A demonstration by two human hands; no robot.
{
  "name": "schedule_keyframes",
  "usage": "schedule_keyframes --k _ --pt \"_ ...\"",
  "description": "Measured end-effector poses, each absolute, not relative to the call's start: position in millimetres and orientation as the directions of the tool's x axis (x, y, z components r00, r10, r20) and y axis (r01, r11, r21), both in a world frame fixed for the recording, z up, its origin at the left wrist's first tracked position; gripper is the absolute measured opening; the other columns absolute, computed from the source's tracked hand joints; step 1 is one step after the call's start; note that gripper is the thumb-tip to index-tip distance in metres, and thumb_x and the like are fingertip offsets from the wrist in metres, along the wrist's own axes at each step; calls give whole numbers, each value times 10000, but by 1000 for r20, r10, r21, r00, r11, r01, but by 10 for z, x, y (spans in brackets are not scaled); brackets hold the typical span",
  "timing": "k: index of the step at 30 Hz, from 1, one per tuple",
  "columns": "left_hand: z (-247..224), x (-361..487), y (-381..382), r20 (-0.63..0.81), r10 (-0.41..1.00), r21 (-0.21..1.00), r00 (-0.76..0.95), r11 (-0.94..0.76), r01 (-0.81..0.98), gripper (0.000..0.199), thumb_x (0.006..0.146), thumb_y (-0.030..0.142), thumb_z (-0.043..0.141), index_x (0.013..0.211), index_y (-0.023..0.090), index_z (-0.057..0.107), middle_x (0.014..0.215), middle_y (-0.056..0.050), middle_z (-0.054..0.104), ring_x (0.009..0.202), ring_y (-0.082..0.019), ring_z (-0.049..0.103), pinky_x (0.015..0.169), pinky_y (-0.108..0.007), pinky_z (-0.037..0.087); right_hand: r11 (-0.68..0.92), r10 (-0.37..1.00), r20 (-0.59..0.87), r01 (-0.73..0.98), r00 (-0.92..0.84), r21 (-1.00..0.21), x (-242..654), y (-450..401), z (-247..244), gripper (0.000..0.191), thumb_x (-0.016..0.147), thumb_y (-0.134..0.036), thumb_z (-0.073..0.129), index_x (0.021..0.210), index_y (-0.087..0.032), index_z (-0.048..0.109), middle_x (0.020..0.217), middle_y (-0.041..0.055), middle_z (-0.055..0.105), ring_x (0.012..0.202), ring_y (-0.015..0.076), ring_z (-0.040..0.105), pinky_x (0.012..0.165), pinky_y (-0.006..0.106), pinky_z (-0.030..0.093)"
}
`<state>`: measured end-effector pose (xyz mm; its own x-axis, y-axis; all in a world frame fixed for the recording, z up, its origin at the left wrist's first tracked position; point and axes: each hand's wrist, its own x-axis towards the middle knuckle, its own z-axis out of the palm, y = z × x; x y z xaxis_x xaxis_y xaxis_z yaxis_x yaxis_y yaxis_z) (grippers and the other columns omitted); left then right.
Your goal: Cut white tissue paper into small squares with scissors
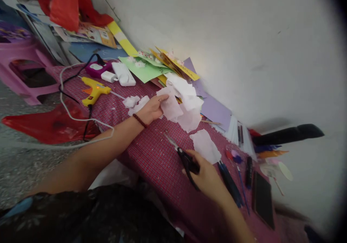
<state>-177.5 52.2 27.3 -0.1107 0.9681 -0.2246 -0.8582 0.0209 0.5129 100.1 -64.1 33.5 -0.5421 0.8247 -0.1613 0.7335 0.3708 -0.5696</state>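
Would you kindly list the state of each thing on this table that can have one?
Left hand: pinching white tissue paper.
Right hand: gripping scissors, blades shut.
Glue gun: lying on its side, corded.
Tissue sheet: lying flat, loose.
Coloured card sheets: stacked against the wall.

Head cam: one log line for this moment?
left hand: on white paper | right hand: holds scissors | surface: red checked cloth

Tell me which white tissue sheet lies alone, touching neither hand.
The single flat white sheet on the red checked cloth, just beyond the right hand holding scissors. The others are piled together under the left hand.
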Motion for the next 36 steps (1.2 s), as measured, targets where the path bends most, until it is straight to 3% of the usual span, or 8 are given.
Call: schedule_keyframes --k 4,6,13,21,29,36 --pt "284 -1783 507 -184 979 490 -86 16 -871 189 848 92 571 979 106 706 803 -91 763 882 -233 734 926 -392 569 299 845 -86 599 -528 -743 1044 -544 286 713 828 -409 665 1471 -243 403 1464 129 521 1325 312 520 1124 521 394" --pt "305 -1774 479 -146 987 489 -66 14 -872 208 863 99 556 1006 120 705 837 -80 769 961 -232 728 963 -387 551 304 849 -33 537 -528 -787 1076 -505 287 749 834 -432 649 1501 -233 370 1495 144 476 1353 326 489 1140 531 367" --pt "420 -1710 363 -53 999 497 14 38 -867 210 930 173 522 956 138 727 886 -45 772 849 -174 728 907 -304 568 259 849 -39 481 -526 -838 1197 -465 380 738 826 -440 662 1498 -263 415 1422 123 543 1267 323 561 1084 513 432" --pt "348 -1514 328 -63 998 613 20 54 -789 164 880 126 580 827 132 735 760 -59 738 744 -177 699 824 -301 567 235 787 -128 486 -603 -842 1112 -530 434 751 811 -432 691 1495 -279 422 1383 108 564 1210 292 590 1062 479 449" --pt "295 -1393 342 -105 993 635 -57 23 -772 205 849 86 538 918 137 724 868 -94 761 1033 -245 699 910 -367 567 178 790 -128 424 -600 -888 1050 -544 445 753 808 -488 692 1475 -246 441 1118 95 629 994 257 626 926 446 523" --pt "449 -1334 219 -87 991 655 -102 -21 -755 201 802 31 552 833 148 712 743 -67 738 1053 -272 695 909 -379 565 104 788 -171 402 -591 -909 1037 -553 470 697 833 -540 647 1441 -256 459 986 70 628 879 229 618 808 411 543"
